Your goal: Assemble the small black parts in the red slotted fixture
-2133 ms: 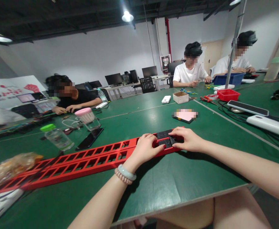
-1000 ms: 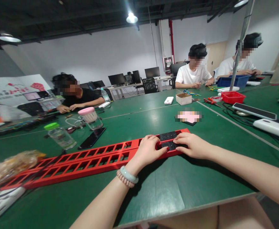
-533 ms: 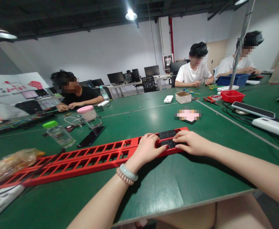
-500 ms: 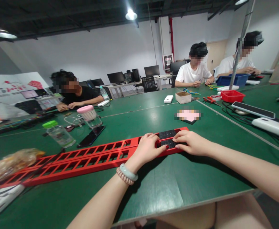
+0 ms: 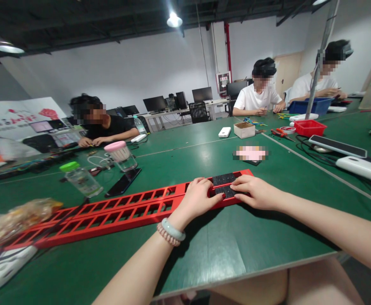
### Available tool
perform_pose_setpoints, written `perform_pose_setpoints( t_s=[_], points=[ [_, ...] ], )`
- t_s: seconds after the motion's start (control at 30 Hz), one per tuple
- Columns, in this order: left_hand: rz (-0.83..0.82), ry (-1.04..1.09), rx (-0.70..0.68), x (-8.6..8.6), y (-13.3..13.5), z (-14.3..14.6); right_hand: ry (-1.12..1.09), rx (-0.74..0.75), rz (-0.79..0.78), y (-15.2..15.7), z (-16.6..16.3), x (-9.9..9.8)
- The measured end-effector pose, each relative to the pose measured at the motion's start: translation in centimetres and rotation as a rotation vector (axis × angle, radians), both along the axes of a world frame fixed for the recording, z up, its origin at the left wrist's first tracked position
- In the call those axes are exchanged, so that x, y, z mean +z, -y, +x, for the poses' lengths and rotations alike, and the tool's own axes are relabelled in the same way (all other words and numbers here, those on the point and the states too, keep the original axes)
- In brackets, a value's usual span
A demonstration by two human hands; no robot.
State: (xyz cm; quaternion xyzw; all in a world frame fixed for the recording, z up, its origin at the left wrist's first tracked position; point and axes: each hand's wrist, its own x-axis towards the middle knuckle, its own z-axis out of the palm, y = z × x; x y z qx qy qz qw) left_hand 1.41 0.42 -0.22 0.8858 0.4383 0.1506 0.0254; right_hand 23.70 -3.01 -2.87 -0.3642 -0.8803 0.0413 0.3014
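A long red slotted frame [image 5: 109, 223] lies slanted across the green table, with two rows of rectangular openings. Two black blocks with small marks on top sit in its right end: a far block [image 5: 222, 179] and a near block [image 5: 225, 192]. My left hand [image 5: 198, 195] bends over the frame, its thumb on the left end of the near block. From the other side my right hand [image 5: 253, 192] has fingers and thumb closed about the near block's right end. Its fingertips partly cover that block.
Left of the frame are a phone [image 5: 123, 182], a green-lidded bottle [image 5: 82, 180], a pink-lidded jar [image 5: 121, 156] and a plastic bag [image 5: 23, 218] over the frame's end. A small box [image 5: 244, 130], pliers [image 5: 281, 134] and a red tray [image 5: 309, 127] stand farther back. Other people sit across the table.
The whole view has shifted slightly. My right thumb and fingers have shifted a little on the near black block; both hands otherwise stay in place.
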Motion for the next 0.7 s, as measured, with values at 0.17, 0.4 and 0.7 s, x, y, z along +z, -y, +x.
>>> perform_pose_setpoints(
  t_s=[0.17, 0.4, 0.7],
  points=[
    [0.011, -0.015, -0.010, 0.0, 0.1, -0.1, 0.019, 0.001, 0.005, 0.1, -0.1, -0.2],
    [0.031, -0.008, -0.005, 0.1, 0.2, -0.2, 0.006, -0.106, 0.029, 1.0, -1.1, -0.6],
    [0.056, 0.028, -0.008, 0.1, -0.2, -0.1, -0.016, -0.319, 0.005, 4.3, -5.2, -1.4]
  ],
)
